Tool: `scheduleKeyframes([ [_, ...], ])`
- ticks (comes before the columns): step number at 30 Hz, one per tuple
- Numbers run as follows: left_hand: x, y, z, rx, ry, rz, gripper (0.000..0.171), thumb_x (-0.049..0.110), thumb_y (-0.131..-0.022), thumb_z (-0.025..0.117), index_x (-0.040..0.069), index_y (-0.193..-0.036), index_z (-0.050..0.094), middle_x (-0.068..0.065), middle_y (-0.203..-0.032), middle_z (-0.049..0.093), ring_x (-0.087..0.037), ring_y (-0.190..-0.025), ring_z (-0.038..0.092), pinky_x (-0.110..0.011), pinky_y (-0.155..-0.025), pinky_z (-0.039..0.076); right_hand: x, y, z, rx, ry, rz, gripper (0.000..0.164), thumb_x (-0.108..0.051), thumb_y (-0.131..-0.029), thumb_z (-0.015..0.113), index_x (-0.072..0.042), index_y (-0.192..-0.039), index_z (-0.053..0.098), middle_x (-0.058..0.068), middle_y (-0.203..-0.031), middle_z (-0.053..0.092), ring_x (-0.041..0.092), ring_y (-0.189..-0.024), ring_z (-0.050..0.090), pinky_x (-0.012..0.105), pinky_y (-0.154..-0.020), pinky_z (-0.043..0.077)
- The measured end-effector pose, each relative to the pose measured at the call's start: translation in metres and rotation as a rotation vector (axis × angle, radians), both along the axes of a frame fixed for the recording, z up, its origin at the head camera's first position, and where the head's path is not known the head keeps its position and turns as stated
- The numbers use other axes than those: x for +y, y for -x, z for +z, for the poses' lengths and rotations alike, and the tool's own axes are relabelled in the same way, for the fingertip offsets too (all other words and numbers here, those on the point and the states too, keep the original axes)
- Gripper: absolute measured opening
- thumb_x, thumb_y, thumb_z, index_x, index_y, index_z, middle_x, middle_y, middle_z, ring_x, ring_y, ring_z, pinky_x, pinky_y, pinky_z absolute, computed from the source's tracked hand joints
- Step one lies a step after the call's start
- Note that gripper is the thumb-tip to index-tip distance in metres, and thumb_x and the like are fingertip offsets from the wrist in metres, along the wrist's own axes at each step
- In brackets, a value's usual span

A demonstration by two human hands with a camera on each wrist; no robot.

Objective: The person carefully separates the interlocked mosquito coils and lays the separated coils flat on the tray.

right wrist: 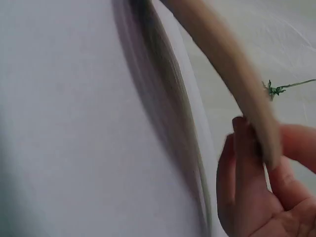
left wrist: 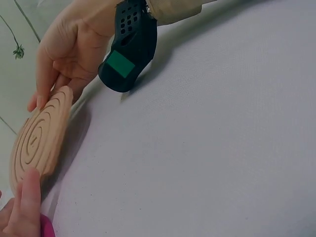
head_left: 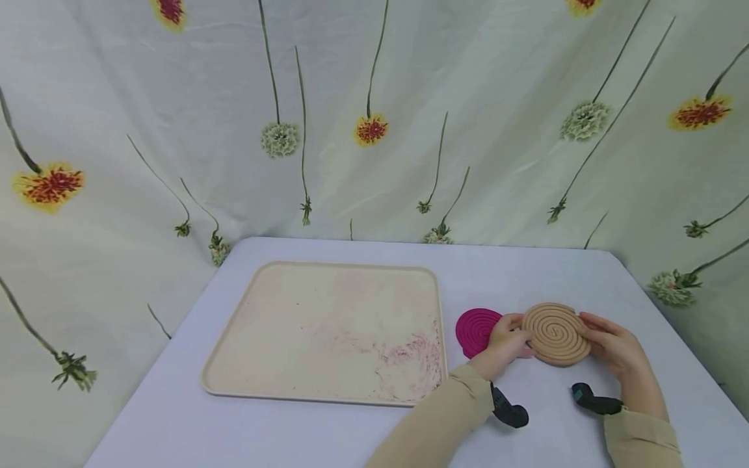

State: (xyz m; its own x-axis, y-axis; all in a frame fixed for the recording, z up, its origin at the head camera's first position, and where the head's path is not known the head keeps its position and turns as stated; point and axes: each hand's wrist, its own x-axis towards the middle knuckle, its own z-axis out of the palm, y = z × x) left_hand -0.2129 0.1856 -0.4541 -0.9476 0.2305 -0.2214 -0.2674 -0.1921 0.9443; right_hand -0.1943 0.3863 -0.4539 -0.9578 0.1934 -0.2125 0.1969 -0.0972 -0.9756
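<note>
A tan disc (head_left: 557, 333) made of one coil wound into a spiral, clay-like in look, is held between both hands at the right of the table. At its left edge my left hand (head_left: 508, 341) grips it between thumb and fingers. My right hand (head_left: 616, 344) pinches the opposite edge. In the right wrist view the tan disc (right wrist: 232, 69) stands off the table, with a shadow beneath it. In the left wrist view its spiral face (left wrist: 39, 136) shows tilted. A flat magenta spiral disc (head_left: 476, 330) lies just left, partly covered by my left hand.
A large cream tray (head_left: 328, 325) with pinkish smears, densest at its lower right, lies on the white-covered table (head_left: 281, 432). Behind the table hangs a flower-patterned cloth (head_left: 234, 97). Black wrist devices (head_left: 510, 409) sit on both wrists.
</note>
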Motion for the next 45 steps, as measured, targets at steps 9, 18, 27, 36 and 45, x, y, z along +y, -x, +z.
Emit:
scheduleKeyframes([
  [9, -0.013, 0.007, -0.001, 0.061, -0.023, 0.065, 0.025, -0.008, -0.078, 0.066, 0.009, -0.097, 0.067, -0.002, -0.091, 0.059, -0.015, -0.069, 0.060, -0.036, -0.071, 0.057, -0.001, 0.000, 0.012, 0.084, 0.305, 0.085, 0.030, 0.003, -0.086, 0.063, -0.025, -0.087, 0.073, -0.011, -0.090, 0.067, 0.002, -0.083, 0.063, 0.017, -0.070, 0.053],
  [18, -0.062, 0.024, 0.009, 0.170, -0.175, -0.052, 0.023, -0.010, -0.080, 0.065, -0.004, -0.103, 0.067, -0.010, -0.087, 0.069, -0.009, -0.068, 0.062, -0.030, -0.069, 0.057, -0.031, 0.015, 0.019, 0.143, 0.210, 0.101, 0.026, -0.002, -0.084, 0.069, -0.023, -0.098, 0.070, -0.008, -0.095, 0.068, 0.005, -0.089, 0.065, 0.019, -0.078, 0.053],
  [27, -0.123, 0.032, 0.032, 0.230, -0.163, -0.077, 0.026, -0.008, -0.082, 0.065, -0.009, -0.108, 0.063, -0.007, -0.084, 0.069, -0.008, -0.069, 0.063, -0.023, -0.064, 0.056, -0.095, -0.001, 0.067, 0.240, 0.066, 0.185, 0.019, -0.007, -0.088, 0.066, -0.019, -0.103, 0.065, -0.010, -0.095, 0.069, 0.006, -0.085, 0.066, 0.021, -0.073, 0.054],
  [36, -0.178, 0.019, 0.061, 0.280, -0.116, -0.024, 0.025, -0.003, -0.084, 0.066, -0.007, -0.108, 0.063, -0.003, -0.086, 0.069, -0.009, -0.072, 0.064, -0.025, -0.067, 0.056, -0.149, -0.001, 0.096, 0.313, -0.231, 0.413, 0.048, -0.012, -0.094, 0.058, 0.020, -0.126, 0.042, -0.002, -0.088, 0.068, 0.010, -0.076, 0.066, 0.026, -0.071, 0.056],
  [45, -0.212, 0.011, 0.069, 0.383, -0.054, 0.087, 0.018, -0.003, -0.084, 0.065, -0.009, -0.102, 0.064, -0.004, -0.086, 0.069, -0.008, -0.072, 0.063, -0.023, -0.064, 0.055, -0.188, 0.008, 0.094, 0.308, -0.073, 0.566, 0.044, -0.008, -0.095, 0.054, 0.017, -0.128, 0.038, 0.009, -0.090, 0.068, 0.016, -0.079, 0.067, 0.031, -0.072, 0.057],
])
